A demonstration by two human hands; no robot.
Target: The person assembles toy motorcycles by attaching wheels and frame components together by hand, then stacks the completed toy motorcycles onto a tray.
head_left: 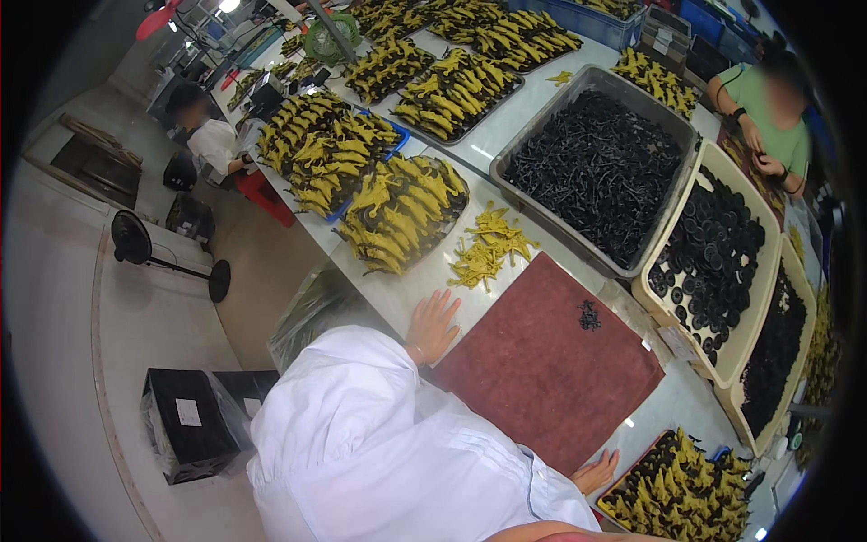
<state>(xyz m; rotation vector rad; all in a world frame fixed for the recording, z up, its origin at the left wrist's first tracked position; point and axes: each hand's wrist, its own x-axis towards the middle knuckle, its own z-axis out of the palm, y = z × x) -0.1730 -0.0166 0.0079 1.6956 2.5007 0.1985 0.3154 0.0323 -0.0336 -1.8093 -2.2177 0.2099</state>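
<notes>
My left hand (433, 327) lies flat on the white table, fingers spread, at the left edge of a reddish-brown cloth mat (551, 361). Just beyond it is a loose heap of small yellow moulded pieces (492, 244). My right hand (596, 472) rests by the mat's near edge with its fingers stretched out, holding nothing. Beside it on the right stands a tray of yellow-and-black figures (677, 488). A small cluster of tiny black parts (589, 315) sits on the far right of the mat.
Past the mat stands a grey bin of thin black parts (596, 163). Cream bins hold black wheel-like discs (709, 253) and small black pieces (775, 348). Trays of yellow-and-black figures (406, 208) line the left. A person in green (768, 108) sits across; another (208, 135) works far left.
</notes>
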